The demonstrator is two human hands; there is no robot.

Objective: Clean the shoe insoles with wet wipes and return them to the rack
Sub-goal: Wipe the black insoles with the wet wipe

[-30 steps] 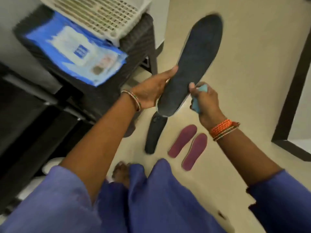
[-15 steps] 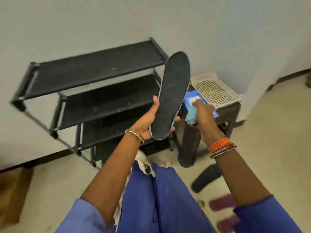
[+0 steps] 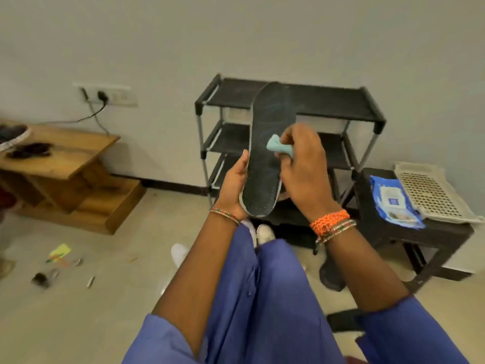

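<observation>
A long black insole (image 3: 265,153) stands nearly upright in front of me, heel end down. My left hand (image 3: 233,185) grips its lower left edge, thumb up along the side. My right hand (image 3: 301,166) pinches a crumpled pale blue wet wipe (image 3: 278,147) and holds it against the insole's middle. Behind the insole stands the black shoe rack (image 3: 328,101) with several shelves against the wall. The blue pack of wet wipes (image 3: 393,200) lies on a dark stool (image 3: 409,235) at the right.
A white perforated basket (image 3: 433,193) rests on the stool beside the pack. A dark insole (image 3: 332,278) lies on the floor under my right forearm. Low wooden shelving (image 3: 68,164) stands at the left, and small litter (image 3: 60,261) is scattered on the floor.
My view has swung left, so the rack now sits straight ahead and the stool at the right. My right hand has brought the wipe from beside the insole onto its face.
</observation>
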